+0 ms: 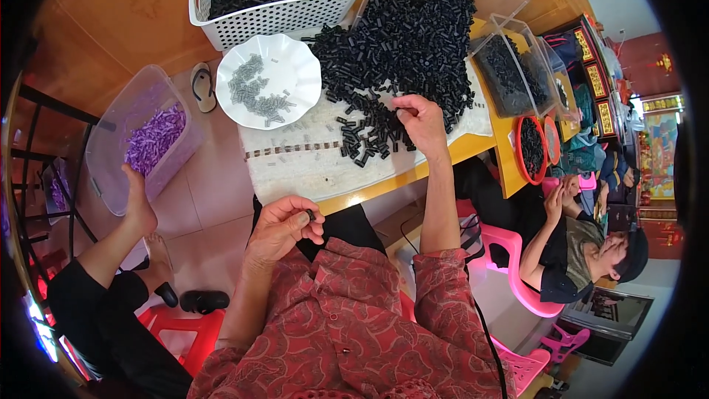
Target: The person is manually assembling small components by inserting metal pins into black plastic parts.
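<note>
My left hand (279, 232) is above my lap, in front of the table edge. Its thumb and fingers pinch a small black cylindrical piece (310, 215). Over the table, my right hand (422, 127) touches the near side of a big pile of short black tubes (399, 37). Thumb and forefinger there are pressed together, and what lies between them is too small to make out. Left of the pile, a white scalloped plate (301, 96) holds small clear pieces (255, 89). A pale cloth (295, 177) lies under the pile and plate.
A white perforated basket (277, 28) of black pieces stands at the back. Clear boxes (509, 66) and a red-rimmed round container (530, 149) are at right. A plastic tub (118, 129) of purple pieces stands on the floor. People sit on both sides, near pink chairs (509, 266).
</note>
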`<state>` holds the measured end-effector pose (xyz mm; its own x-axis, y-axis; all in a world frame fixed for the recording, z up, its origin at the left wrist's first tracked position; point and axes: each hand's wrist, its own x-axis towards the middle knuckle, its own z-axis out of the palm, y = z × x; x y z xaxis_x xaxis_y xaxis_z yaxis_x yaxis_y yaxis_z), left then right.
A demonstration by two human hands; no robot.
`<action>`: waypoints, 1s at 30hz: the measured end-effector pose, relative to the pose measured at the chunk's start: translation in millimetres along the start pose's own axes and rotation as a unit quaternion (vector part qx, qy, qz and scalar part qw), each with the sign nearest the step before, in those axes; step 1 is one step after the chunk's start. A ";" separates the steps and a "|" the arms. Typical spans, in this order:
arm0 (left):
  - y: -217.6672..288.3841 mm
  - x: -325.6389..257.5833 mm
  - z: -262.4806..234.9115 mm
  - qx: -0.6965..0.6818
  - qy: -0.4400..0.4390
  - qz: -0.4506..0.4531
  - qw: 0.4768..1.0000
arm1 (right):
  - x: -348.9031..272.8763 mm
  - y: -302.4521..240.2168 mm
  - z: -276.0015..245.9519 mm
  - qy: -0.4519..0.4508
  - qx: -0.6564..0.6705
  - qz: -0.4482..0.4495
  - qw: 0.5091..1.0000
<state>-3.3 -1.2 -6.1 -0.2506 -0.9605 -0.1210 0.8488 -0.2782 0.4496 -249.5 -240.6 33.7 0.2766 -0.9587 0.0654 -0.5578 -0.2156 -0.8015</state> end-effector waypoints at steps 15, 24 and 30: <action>0.3 1.8 0.9 -0.003 -0.001 0.002 1.000 | -17.2 -18.7 22.4 0.045 -0.133 -0.087 0.986; 0.5 1.1 1.0 -0.003 0.001 0.005 1.000 | -20.2 -14.4 6.4 0.092 -0.153 -0.013 0.984; -0.1 0.0 1.4 -0.006 -0.003 0.006 1.000 | -17.1 -29.0 15.7 0.049 -0.241 -0.012 0.969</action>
<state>-4.0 -1.1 -4.9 -0.2437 -0.9635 -0.1111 0.8569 -0.2675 0.4406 -225.7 -215.1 46.5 0.2317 -0.9603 0.1555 -0.8590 -0.2770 -0.4306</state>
